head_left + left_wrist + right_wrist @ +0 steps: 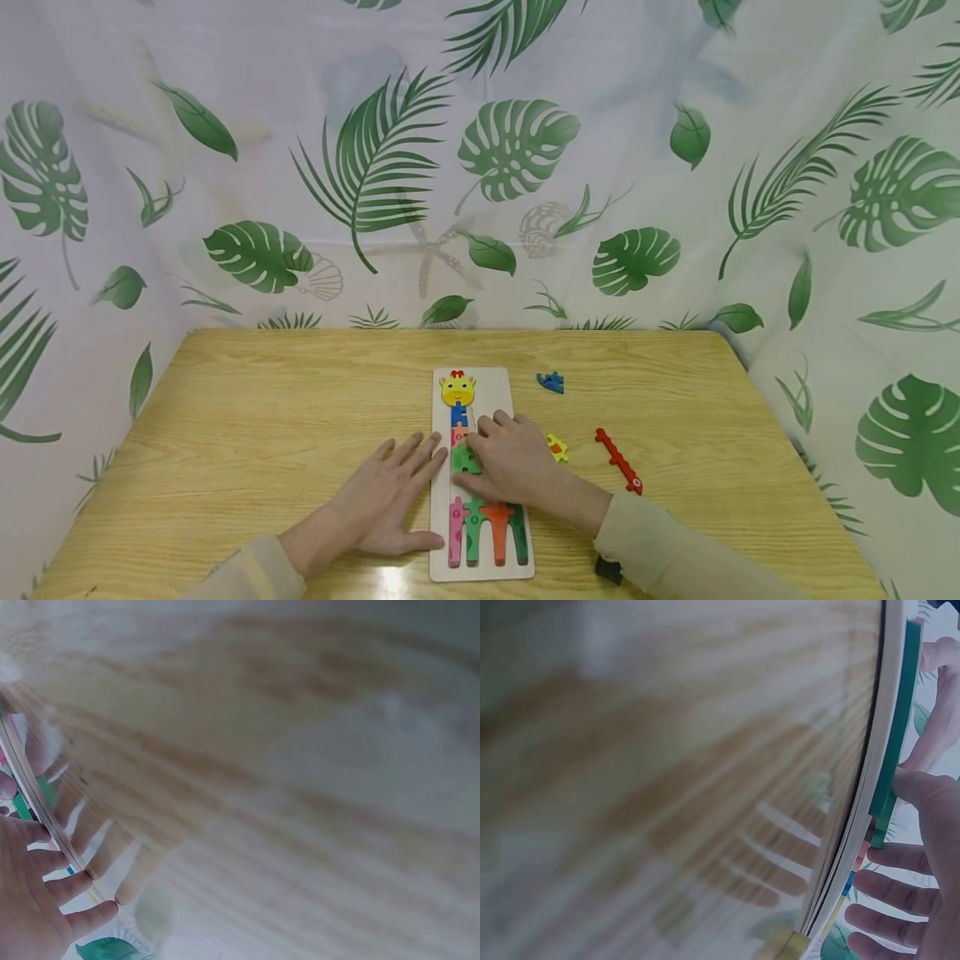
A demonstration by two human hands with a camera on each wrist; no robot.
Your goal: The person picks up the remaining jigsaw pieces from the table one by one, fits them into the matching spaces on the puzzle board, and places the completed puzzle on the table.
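**Fitting a green piece into the giraffe puzzle**

Has a dark object (608,569) nearest, beside the right sleeve (660,542); cannot tell what. Shows four leg pieces (497,533) set at the near end of the board (491,385). Lays the left hand (390,496) along the board's left edge with straight, spread fingers, touching but gripping nothing, apparently to steady it. Pinches the green piece (465,458) in the right hand (517,458), partway up the board, beyond the legs; cannot tell whether fully seated.

Looks like filling in the body; probably calls next for lining up the tabs, pressing flat and letting go.

Shows a yellow piece (562,450) just right of that hand and a red piece (618,458) farther right, both off the board. Beyond, carries a blue neck piece (460,415) under the giraffe head (457,390). Shows another blue piece (552,382) loose on the table (300,375), and, farthest, a leaf-printed cloth (517,233).
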